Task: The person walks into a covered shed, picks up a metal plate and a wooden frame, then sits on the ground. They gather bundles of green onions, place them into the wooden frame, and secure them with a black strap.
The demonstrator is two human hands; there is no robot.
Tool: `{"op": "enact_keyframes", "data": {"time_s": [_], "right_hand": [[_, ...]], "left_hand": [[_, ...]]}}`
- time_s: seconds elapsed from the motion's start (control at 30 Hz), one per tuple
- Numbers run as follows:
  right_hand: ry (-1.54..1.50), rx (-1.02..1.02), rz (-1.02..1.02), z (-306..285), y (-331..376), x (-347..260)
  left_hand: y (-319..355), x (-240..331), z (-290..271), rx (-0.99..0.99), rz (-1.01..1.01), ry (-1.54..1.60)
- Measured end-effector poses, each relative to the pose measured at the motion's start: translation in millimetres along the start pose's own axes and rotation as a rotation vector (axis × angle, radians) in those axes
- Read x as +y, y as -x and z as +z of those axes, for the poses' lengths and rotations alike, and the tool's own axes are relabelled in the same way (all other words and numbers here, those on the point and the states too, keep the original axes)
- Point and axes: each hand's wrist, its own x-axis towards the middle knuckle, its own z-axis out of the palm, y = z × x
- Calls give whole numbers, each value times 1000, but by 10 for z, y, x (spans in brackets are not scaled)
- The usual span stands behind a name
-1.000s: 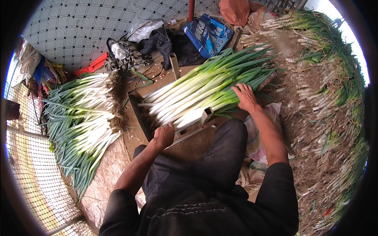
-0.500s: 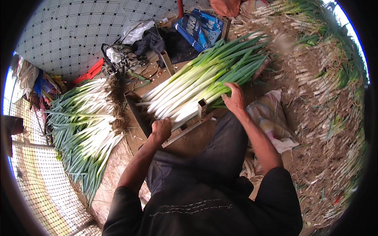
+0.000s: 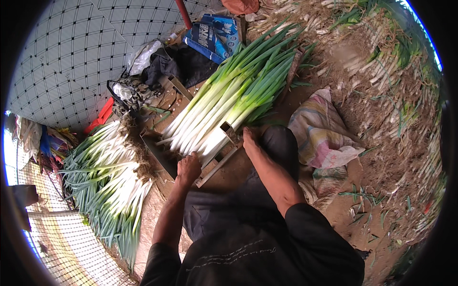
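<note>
Smooth white-green leeks [image 3: 229, 102] fill a wooden frame [image 3: 217, 164]; both hands touching.

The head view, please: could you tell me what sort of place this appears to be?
Probably a farm shed or field-side spot where leeks or green onions get bundled: a trimmed bundle lies in a wooden frame, another pile on bare earth, uncleaned stalks alongside.

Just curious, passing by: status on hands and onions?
Left hand at the white ends of the onion bundle. Right hand beside wooden frame. Nothing in the way.
</note>
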Motion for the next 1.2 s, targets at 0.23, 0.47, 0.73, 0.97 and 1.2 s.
{"op": "enact_keyframes", "data": {"time_s": [0.23,0.47,0.73,0.97,1.2], "right_hand": [[63,159,-215,-30,534,-520],[-126,0,56,-101,14,-420],[195,54,-1012,-587,1041,-1878],[916,-184,-1385,-618,264,-1797],[580,-550,-943,-700,-419,-1950]], "left_hand": [[225,-167,64,43,3,71],[-152,-285,360,94,75,-2],[323,-362,109,-137,-105,-128],[-49,-213,131,34,-144,-142],[1321,-614,-170,782,56,495]]}}
